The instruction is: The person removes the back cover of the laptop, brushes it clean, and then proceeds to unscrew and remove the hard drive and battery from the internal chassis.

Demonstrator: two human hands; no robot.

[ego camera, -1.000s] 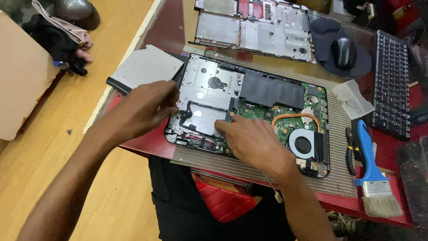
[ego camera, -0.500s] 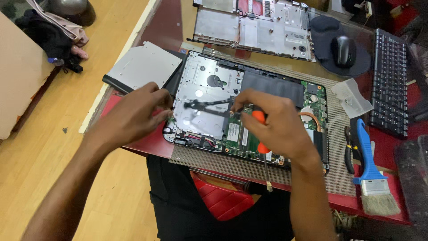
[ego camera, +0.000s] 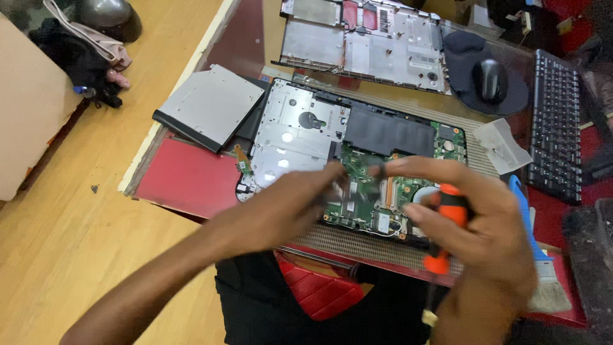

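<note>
An opened laptop base (ego camera: 300, 131) lies on a woven mat, its metal plate, black battery and green board exposed. Both hands hover above its front half, blurred by motion. My right hand (ego camera: 485, 236) grips an orange and black screwdriver (ego camera: 447, 214) in the palm, with the forefinger stretched left. My left hand (ego camera: 287, 207) reaches in from the left, and its fingertips meet the right forefinger over the green board (ego camera: 357, 198). Something small and dark shows between the fingertips, too blurred to identify.
A silver optical drive (ego camera: 207, 105) lies left of the laptop at the table edge. The removed bottom cover (ego camera: 364, 38) sits behind it. To the right are a mouse (ego camera: 490, 80) on a dark pad, a black keyboard (ego camera: 555, 128), a clear plastic bag (ego camera: 501, 147) and a blue-handled brush (ego camera: 543, 275).
Both hands have lifted off the laptop and come together above its front. My right hand took up the orange screwdriver during the last second.
</note>
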